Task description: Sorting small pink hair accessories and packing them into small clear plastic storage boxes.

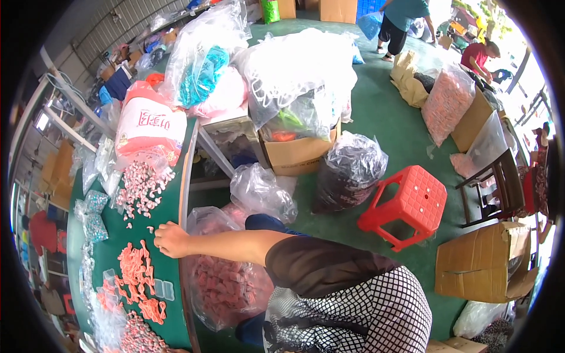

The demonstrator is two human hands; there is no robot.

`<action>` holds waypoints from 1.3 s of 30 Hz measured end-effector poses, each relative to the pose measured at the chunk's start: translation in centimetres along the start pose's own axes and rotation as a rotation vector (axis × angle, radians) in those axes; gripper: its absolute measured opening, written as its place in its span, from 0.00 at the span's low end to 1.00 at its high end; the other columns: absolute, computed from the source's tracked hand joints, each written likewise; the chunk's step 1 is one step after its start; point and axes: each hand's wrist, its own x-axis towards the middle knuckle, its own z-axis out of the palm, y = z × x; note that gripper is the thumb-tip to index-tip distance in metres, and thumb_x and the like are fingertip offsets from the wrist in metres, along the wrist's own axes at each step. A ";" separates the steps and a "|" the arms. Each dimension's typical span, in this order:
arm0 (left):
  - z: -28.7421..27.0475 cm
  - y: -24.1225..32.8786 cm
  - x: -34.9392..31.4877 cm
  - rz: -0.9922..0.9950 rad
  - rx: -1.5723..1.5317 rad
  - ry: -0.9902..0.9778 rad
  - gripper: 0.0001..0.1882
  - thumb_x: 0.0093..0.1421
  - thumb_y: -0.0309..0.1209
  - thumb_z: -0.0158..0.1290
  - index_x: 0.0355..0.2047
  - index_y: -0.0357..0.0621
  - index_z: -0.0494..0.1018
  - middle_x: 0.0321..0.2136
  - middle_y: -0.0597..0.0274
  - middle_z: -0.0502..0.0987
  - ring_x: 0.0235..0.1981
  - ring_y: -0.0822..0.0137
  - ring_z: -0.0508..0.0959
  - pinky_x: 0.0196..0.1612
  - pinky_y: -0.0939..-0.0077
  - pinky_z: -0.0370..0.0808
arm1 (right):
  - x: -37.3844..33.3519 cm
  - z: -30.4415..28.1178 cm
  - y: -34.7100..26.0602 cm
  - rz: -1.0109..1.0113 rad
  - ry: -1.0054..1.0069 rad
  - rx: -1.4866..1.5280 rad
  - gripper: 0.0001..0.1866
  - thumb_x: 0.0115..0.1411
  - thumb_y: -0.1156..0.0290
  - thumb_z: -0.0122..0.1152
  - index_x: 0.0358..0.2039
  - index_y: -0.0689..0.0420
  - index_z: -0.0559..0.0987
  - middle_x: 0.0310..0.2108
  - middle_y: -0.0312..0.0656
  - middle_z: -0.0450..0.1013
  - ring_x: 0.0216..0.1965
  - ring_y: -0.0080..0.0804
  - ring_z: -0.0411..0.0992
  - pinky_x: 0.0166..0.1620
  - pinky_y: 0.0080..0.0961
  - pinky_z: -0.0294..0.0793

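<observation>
My right hand [170,239] reaches over the green tabletop [112,235] with its fingers curled together. Whatever they hold is hidden. A small pink-and-white piece [150,229] lies right at the fingertips. Beyond it spreads a heap of similar curved pieces [144,188], below the mouth of a red-and-white sack [152,126]. Nearer than the hand lies a pile of coral-pink elastic-looking loops [136,267], with small clear plastic boxes [163,289] beside it. Only a sliver of my left hand [178,350] shows at the lower edge, next to another heap of small pieces [141,335]; its fingers are out of sight.
Clear bags of reddish pieces [226,288] stand beside the table edge. A red stool [412,200], a dark-filled bag [351,170] and cardboard boxes [479,262] occupy the green floor. Large stuffed bags [300,65] rise behind. Two other people [406,17] are in the background.
</observation>
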 end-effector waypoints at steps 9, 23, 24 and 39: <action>1.7 -0.9 -0.7 -0.021 -0.073 -0.141 0.09 0.58 0.27 0.52 0.28 0.33 0.77 0.28 0.39 0.77 0.31 0.42 0.78 0.37 0.52 0.75 | -0.2 -0.1 0.0 0.006 0.005 0.007 0.06 0.42 0.67 0.66 0.21 0.47 0.76 0.28 0.34 0.69 0.38 0.35 0.68 0.39 0.37 0.65; 4.8 -1.8 -2.1 -0.092 -0.330 -0.316 0.10 0.60 0.30 0.54 0.32 0.34 0.79 0.29 0.41 0.78 0.31 0.45 0.79 0.37 0.56 0.76 | -0.3 -1.1 0.7 -0.005 0.002 -0.004 0.07 0.44 0.68 0.66 0.23 0.48 0.75 0.29 0.36 0.67 0.37 0.36 0.68 0.40 0.39 0.65; 4.2 -2.0 -2.0 -0.106 -0.335 -0.325 0.10 0.60 0.30 0.54 0.32 0.34 0.79 0.29 0.42 0.78 0.31 0.46 0.79 0.37 0.57 0.76 | -0.1 -0.8 0.3 -0.009 0.001 0.005 0.07 0.44 0.68 0.66 0.23 0.48 0.75 0.29 0.36 0.67 0.37 0.36 0.68 0.40 0.39 0.65; 2.9 -1.6 -2.1 -0.140 -0.332 -0.285 0.18 0.65 0.41 0.54 0.38 0.36 0.79 0.32 0.48 0.81 0.31 0.51 0.81 0.37 0.63 0.78 | -0.1 -0.6 -0.1 -0.018 0.005 -0.006 0.07 0.43 0.69 0.66 0.23 0.49 0.75 0.28 0.35 0.67 0.37 0.36 0.68 0.39 0.38 0.65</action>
